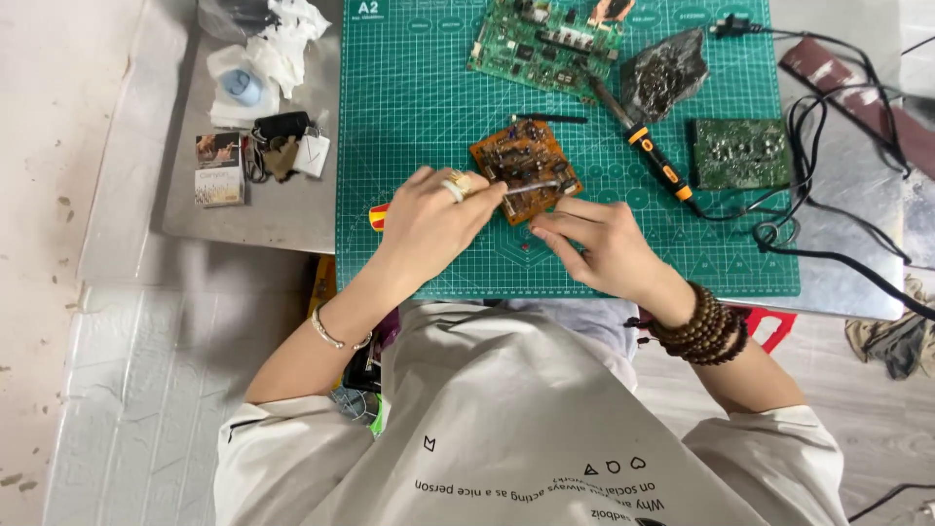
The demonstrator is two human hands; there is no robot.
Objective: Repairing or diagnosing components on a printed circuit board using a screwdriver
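A small orange-brown circuit board [519, 161] lies on the green cutting mat [429, 107]. My left hand [433, 219], with a ring on one finger, grips metal tweezers [534, 185] whose tips reach over the board's near edge. A red and yellow handle [378, 216] pokes out from under that hand. My right hand [596, 244], with dark bead bracelets at the wrist, rests on the mat and its fingertips touch the board's near right corner.
A soldering iron [651, 151] with an orange and black handle lies right of the board, its cable running off right. Two green circuit boards [545, 44] [740, 153], a crumpled dark metallic lump [664, 73], tissues [263, 54], keys and a small box [219, 168] lie on the metal table.
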